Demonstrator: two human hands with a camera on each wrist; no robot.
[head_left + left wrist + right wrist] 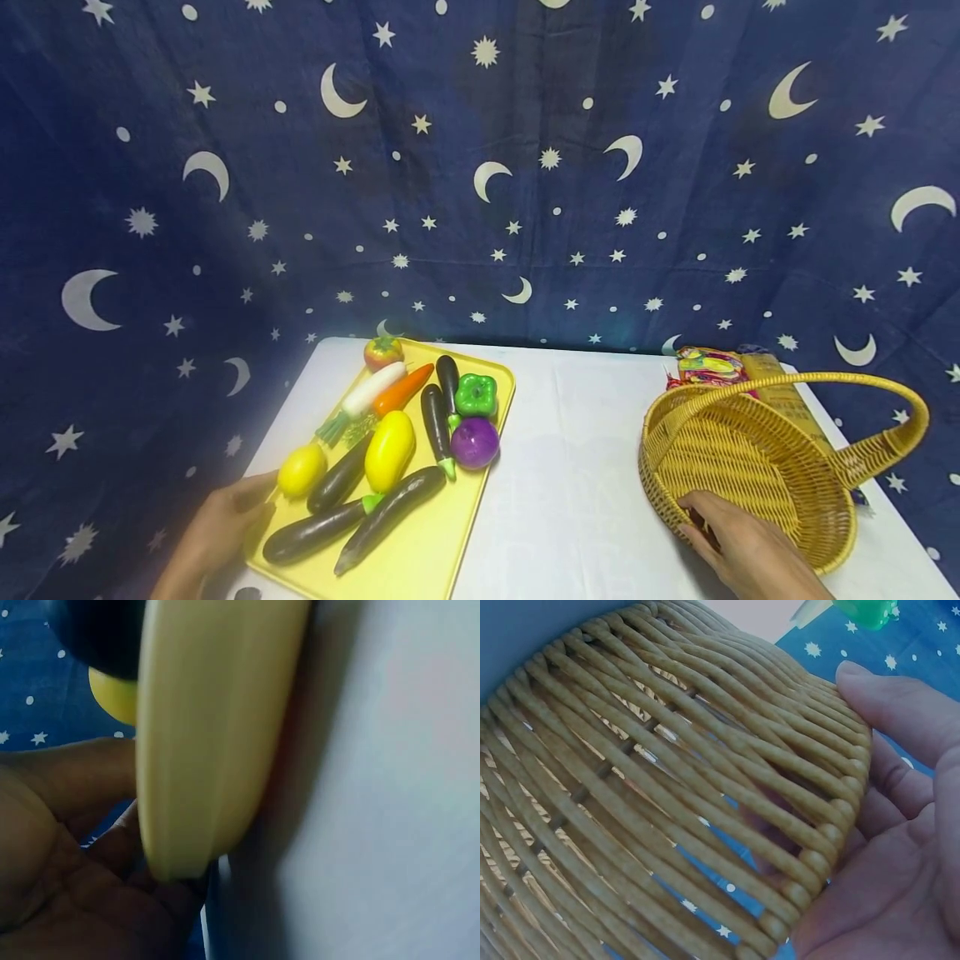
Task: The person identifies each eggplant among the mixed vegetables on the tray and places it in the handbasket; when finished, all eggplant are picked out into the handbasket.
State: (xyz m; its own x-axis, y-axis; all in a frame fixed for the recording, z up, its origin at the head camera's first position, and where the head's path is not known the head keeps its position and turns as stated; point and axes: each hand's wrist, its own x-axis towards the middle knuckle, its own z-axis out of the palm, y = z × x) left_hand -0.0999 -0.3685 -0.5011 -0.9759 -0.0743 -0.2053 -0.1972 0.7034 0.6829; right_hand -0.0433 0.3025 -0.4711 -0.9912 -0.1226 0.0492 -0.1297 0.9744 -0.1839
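Observation:
A yellow tray (420,550) lies on the left of the white table, and my left hand (220,527) grips its left edge. In the left wrist view the tray's side (210,742) stands between thumb and fingers. The tray bears several eggplants (393,517), a yellow mango-like fruit (389,450), a lemon (302,470), a carrot (405,389), a white radish (375,387), a green bell pepper (476,395), a round purple vegetable (475,442) and a red-yellow fruit (382,353). At the right, my right hand (750,542) holds the near-left rim of a wicker basket (675,772), whose visible inside is bare.
Colourful packets (708,365) and a yellowish bag (787,400) lie behind the basket. Its tall handle (855,379) arches over it. White tabletop (566,467) lies between tray and basket. A dark blue star-and-moon cloth (450,208) hangs behind the table.

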